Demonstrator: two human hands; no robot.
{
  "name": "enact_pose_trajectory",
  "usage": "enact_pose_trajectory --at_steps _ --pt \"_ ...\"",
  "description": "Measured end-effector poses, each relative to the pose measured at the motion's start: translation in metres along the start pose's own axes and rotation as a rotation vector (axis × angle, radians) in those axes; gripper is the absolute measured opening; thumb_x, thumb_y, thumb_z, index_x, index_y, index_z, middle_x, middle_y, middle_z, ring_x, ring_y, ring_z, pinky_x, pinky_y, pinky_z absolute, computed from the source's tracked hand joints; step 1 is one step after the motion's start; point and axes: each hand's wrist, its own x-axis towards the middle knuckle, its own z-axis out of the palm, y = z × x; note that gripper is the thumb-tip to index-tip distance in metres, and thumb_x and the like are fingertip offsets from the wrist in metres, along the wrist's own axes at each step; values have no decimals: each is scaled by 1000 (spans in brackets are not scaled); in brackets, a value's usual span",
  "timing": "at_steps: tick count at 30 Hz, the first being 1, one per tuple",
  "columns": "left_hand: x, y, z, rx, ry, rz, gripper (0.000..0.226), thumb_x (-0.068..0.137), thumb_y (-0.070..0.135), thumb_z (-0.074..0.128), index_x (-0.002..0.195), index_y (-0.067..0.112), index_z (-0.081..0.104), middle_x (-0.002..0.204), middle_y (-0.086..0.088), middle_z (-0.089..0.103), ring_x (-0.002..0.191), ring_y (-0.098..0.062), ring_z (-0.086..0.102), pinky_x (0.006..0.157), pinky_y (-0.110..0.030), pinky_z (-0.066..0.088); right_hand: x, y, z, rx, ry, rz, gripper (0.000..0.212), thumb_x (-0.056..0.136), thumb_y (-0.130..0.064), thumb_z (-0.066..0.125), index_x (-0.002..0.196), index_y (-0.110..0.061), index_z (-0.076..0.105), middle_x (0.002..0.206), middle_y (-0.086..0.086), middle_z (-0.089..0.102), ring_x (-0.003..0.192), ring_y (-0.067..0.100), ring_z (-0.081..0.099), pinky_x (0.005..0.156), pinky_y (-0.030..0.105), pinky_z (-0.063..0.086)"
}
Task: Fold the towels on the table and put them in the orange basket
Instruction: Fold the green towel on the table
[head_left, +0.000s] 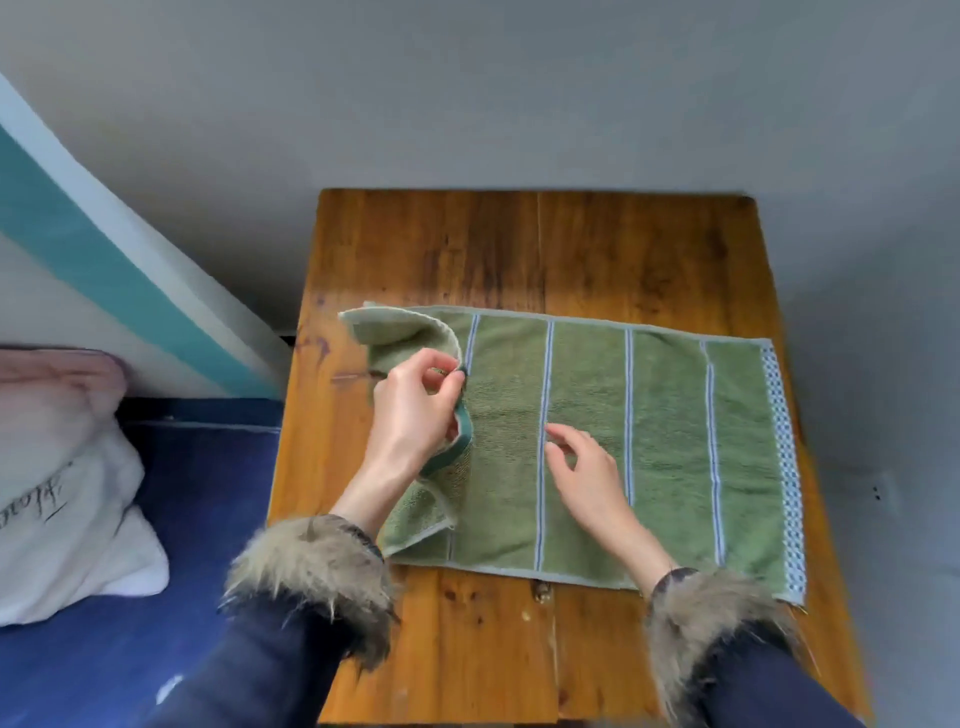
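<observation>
A green towel (665, 441) with thin pale stripes lies spread across the wooden table (545, 249). Its left end is lifted and curled over toward the right. My left hand (415, 410) pinches that lifted left edge between thumb and fingers, above the towel's left part. My right hand (587, 467) hovers over or lightly touches the flat middle of the towel, fingers relaxed and slightly bent, holding nothing. The orange basket is not in view.
A bed with a blue sheet (197, 519) and a white pillow (62, 509) stands left of the table. A grey wall runs behind. Bare wood shows at the table's back and front.
</observation>
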Motion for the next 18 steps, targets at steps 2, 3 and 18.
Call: enact_pose_trajectory --at_steps 2,3,18 --pt "-12 29 40 -39 -36 18 8 90 15 58 85 20 63 70 3 63 38 -4 54 47 -26 54 -11 28 -35 59 48 59 32 97 -20 45 127 -14 54 127 1 57 112 11 50 97 25 38" --pt "-19 42 62 -46 -58 29 8 91 16 58 86 20 63 69 4 62 38 -5 54 47 -26 54 -16 43 -52 84 72 83 31 97 -20 45 126 -14 55 126 1 58 107 9 50 93 22 38" --pt "-78 22 230 333 -436 182 32 94 10 50 125 13 56 123 -3 57 108 -9 52 96 -20 41 -34 169 -119 297 56 399 52 89 -59 42 119 -18 50 105 -6 61 95 9 59 77 27 49"
